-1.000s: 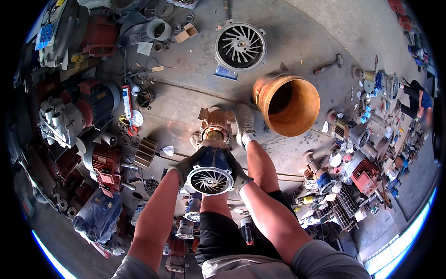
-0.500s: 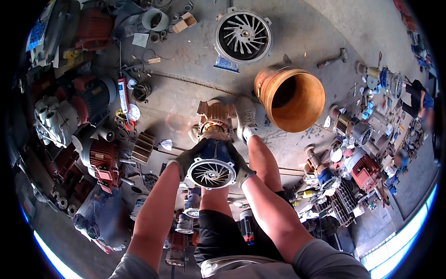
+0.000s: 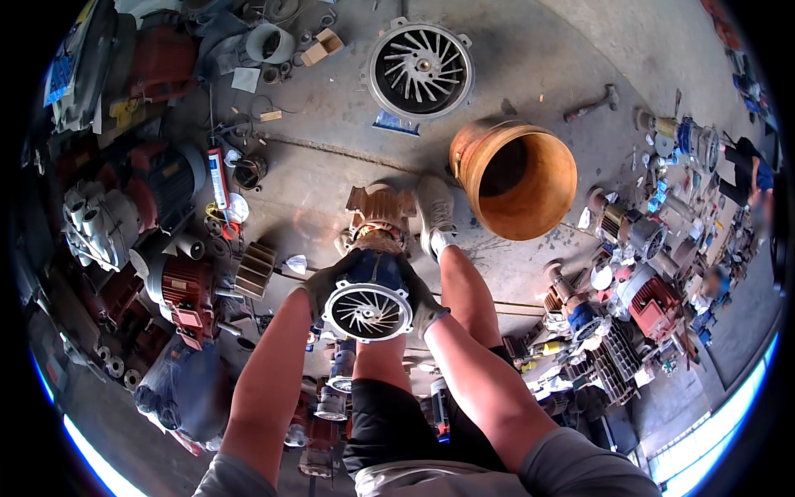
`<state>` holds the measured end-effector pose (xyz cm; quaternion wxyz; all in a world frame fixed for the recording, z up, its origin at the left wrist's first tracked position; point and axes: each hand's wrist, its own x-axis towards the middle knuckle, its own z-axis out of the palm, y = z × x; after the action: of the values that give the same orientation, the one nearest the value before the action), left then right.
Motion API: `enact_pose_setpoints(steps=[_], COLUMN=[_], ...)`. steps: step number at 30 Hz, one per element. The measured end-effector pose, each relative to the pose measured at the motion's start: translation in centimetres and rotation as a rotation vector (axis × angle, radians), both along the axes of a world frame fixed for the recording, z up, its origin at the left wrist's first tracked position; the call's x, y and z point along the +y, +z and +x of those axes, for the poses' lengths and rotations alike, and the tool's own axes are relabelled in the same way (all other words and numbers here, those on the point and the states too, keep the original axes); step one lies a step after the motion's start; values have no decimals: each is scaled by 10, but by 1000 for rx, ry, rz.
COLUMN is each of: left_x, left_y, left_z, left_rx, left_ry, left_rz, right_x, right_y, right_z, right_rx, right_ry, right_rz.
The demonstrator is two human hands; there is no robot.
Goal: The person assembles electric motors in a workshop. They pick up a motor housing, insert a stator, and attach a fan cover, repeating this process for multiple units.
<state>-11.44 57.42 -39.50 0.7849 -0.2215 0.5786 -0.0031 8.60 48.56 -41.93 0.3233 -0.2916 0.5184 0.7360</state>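
I stand over a concrete floor and hold a blue electric motor body with a round finned silver end cover (image 3: 367, 310) between both gloved hands. My left hand (image 3: 325, 283) grips its left side. My right hand (image 3: 422, 305) grips its right side. The motor hangs at about knee height above a copper-wound stator (image 3: 379, 217) that lies on the floor by my light shoe (image 3: 435, 212).
An orange bucket (image 3: 513, 178) stands open to the right of my foot. A large round finned cover (image 3: 420, 73) lies farther ahead. Red and grey motors (image 3: 170, 282) crowd the left side, more motor parts (image 3: 642, 290) the right. A hammer (image 3: 590, 103) lies far right.
The motor in my hands has stayed at about the same height; my view has shifted slightly, and the floor items sit a little lower in the picture.
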Motion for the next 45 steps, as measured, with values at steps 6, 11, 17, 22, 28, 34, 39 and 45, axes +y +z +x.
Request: enact_pose_setpoints(steps=[6, 11, 17, 22, 28, 34, 39, 45], left_x=[-11, -19, -21, 10, -13, -38, -50, -32], left_y=[-1, -4, -11, 3, -16, -37, -39, -23], left_z=[-8, -7, -4, 18, 0, -2, -3, -9], left_rx=[41, 50, 52, 49, 19, -9, -34, -119], left_ry=[-13, -6, 18, 94, 92, 76, 51, -403], left_rz=[16, 24, 5, -174, -47, 115, 167, 459], right_x=[11, -3, -1, 5, 16, 1, 7, 12], right_y=[15, -1, -3, -6, -2, -28, -25, -14], right_z=[3, 4, 4, 14, 12, 18, 19, 23], right_rx=[3, -39, -43, 43, 102, -22, 25, 46], right_ry=[37, 61, 49, 17, 47, 153, 113, 74], right_rz=[-10, -4, -26, -15, -55, -20, -3, -30])
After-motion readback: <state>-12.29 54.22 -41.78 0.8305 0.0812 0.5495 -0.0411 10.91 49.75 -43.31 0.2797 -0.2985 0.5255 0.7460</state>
